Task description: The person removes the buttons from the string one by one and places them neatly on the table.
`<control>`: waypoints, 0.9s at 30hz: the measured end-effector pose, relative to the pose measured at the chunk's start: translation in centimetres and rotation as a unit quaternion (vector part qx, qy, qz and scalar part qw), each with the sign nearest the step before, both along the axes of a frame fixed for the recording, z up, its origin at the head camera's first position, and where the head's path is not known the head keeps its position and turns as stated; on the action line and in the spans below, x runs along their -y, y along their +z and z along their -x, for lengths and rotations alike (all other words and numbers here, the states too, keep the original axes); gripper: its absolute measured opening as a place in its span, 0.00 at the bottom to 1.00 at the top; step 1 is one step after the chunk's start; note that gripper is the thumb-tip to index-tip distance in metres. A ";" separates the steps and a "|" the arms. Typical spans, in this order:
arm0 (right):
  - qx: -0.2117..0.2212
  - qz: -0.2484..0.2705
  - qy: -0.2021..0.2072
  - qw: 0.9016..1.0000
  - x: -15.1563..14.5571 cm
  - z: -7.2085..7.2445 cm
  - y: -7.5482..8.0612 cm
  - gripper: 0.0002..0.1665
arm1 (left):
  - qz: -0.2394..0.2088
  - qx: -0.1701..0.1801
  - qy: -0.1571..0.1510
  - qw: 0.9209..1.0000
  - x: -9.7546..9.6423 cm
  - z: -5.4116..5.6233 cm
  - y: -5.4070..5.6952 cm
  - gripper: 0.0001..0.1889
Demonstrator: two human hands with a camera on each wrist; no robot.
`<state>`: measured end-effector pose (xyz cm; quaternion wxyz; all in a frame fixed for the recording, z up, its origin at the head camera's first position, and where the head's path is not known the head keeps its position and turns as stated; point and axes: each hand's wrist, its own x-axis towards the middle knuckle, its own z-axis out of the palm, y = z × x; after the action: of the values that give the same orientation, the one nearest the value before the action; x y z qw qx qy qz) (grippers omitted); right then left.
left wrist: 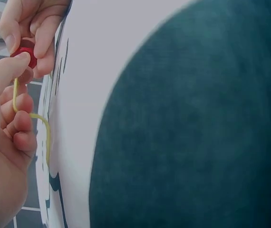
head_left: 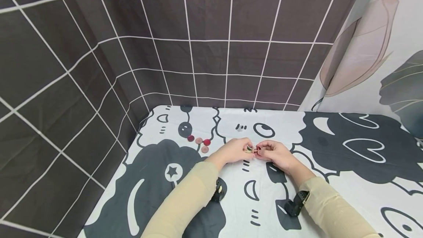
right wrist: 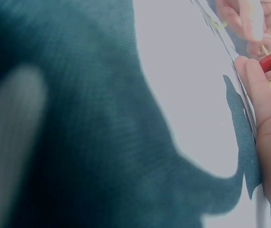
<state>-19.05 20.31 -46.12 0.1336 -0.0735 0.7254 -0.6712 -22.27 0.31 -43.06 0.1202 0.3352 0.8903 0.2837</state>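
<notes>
1. Your left hand (head_left: 235, 151) pinches the yellow cord (left wrist: 48, 142).
2. Your right hand (head_left: 277, 155) grips the red button (right wrist: 267, 62), just beside your left hand.
3. Four loose buttons (head_left: 206, 142) lie leftward on the patterned cloth (head_left: 234, 208).

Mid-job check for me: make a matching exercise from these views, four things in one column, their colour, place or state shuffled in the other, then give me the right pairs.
Things
1. String
2. Loose discs
3. Right hand
4. Curtain

Colour, place or state
A. Pinching a red disc
B. Dark, with white grid lines
C. Yellow, running past the fingers of the left hand
D. Red and pink, lying on the cloth

Right pairs: 1-C, 2-D, 3-A, 4-B
</notes>
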 end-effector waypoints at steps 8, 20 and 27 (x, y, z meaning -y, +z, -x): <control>-0.006 0.024 0.012 1.000 -0.2 0.0 0.0 0.26 | -0.004 0.001 0.004 1.000 0.1 0.0 0.0 0.16; -0.008 0.019 0.022 1.000 -0.2 -0.1 0.1 0.25 | -0.004 0.003 0.010 1.000 0.3 0.1 -0.1 0.16; -0.008 0.010 0.021 1.000 -0.2 -0.2 0.2 0.25 | 0.000 -0.002 0.012 1.000 0.3 0.2 -0.2 0.15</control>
<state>-18.89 20.47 -45.93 0.1411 -0.0948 0.7179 -0.6751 -22.47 -0.04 -43.30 0.1155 0.3253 0.8943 0.2845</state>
